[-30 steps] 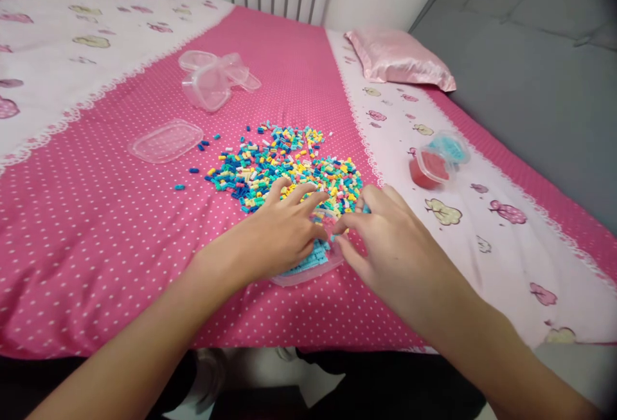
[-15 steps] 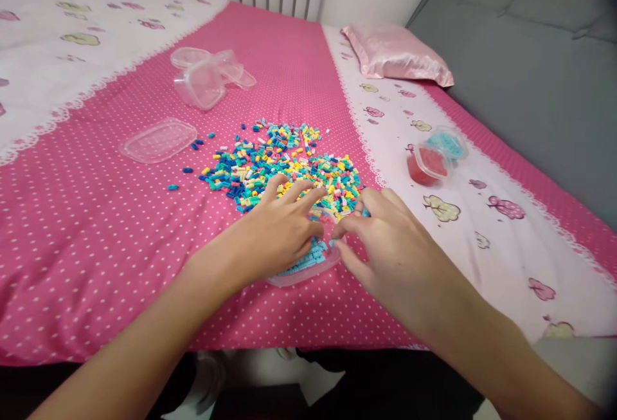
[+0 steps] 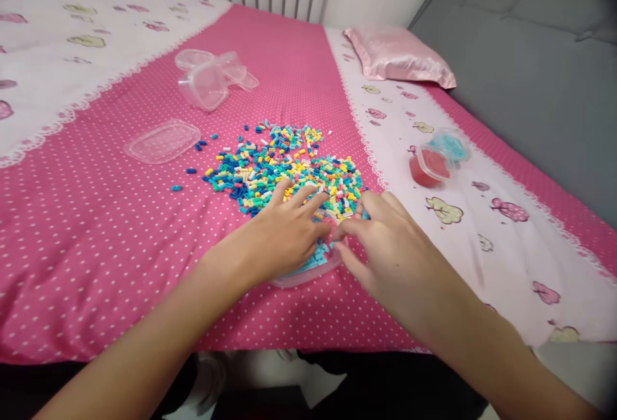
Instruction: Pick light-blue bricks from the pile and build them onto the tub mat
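Beside the front of a heap of small coloured toy bricks (image 3: 274, 169), my left hand (image 3: 284, 240) lies with its fingers spread, its thumb close to my right fingertips. Below it sits a clear plastic lid or shallow tray (image 3: 308, 276), partly covered by that hand, with light blue bricks (image 3: 315, 258) lined up inside and some pink ones at its far end. My right hand (image 3: 385, 240) pinches a small light blue brick (image 3: 333, 246) between thumb and forefinger at the tray's right side. More light blue shows under its curled fingers.
Clear empty-looking containers (image 3: 205, 82) lie at the back left, and a clear lid (image 3: 162, 141) lies nearer. On the right stand a tub of red bricks (image 3: 430, 166) and a tub of light blue ones (image 3: 452, 146). A pink pillow (image 3: 400, 53) rests by the grey panel.
My left hand has shifted slightly to the right, its thumb now nearer my right fingertips. My right hand keeps its pinch almost in place. The view has moved a little.
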`<state>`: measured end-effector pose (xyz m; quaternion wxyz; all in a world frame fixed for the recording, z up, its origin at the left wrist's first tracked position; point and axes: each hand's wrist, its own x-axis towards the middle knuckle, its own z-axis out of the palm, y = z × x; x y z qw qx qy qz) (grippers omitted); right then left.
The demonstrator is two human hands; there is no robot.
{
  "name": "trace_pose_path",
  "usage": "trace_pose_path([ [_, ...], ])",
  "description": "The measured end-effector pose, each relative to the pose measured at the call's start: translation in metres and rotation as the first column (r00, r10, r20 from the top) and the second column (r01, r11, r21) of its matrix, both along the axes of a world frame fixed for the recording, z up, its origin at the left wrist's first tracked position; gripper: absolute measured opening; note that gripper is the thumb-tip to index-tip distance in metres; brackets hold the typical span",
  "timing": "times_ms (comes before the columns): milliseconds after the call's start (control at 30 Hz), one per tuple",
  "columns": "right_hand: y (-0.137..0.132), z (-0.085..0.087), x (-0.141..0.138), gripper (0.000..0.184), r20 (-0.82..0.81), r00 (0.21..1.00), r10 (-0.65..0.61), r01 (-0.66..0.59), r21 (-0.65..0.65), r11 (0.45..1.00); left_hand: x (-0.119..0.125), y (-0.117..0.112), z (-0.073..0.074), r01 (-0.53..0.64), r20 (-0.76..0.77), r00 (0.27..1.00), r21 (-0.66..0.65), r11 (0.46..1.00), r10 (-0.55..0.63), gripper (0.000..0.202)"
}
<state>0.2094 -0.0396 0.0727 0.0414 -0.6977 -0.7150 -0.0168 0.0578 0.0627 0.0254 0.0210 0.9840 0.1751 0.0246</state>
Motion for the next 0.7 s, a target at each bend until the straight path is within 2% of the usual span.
trace_pose_path([
  [200,0.000,-0.005,0.002,0.015,-0.028,1.000,0.007,-0.007,0.003,1.000,0.002,0.000,0.000,-0.010,-0.046,0.999,0.001,1.000,0.010,0.031],
  [367,0.002,-0.013,0.004,0.016,-0.036,0.999,0.019,-0.019,0.008,1.000,0.001,0.000,-0.003,-0.007,-0.013,1.000,0.002,1.000,0.007,0.030],
  [500,0.002,-0.010,0.013,0.014,-0.119,0.992,0.034,-0.022,0.097,0.995,0.000,0.001,-0.004,-0.005,0.009,1.000,0.007,1.000,0.004,0.030],
  [567,0.003,-0.012,0.023,0.012,-0.159,0.987,0.001,0.022,0.147,0.989,0.000,0.001,-0.004,-0.003,-0.002,1.000,0.002,1.000,0.003,0.029],
  [633,0.004,-0.022,0.034,0.011,-0.172,0.984,-0.054,0.080,0.148,0.986,0.001,0.002,-0.004,0.001,-0.013,1.000,-0.005,1.000,-0.001,0.027],
  [700,0.007,-0.040,0.045,0.011,-0.184,0.980,-0.081,0.099,0.093,0.991,0.000,0.002,-0.003,0.003,-0.006,1.000,0.000,1.000,-0.003,0.026],
])
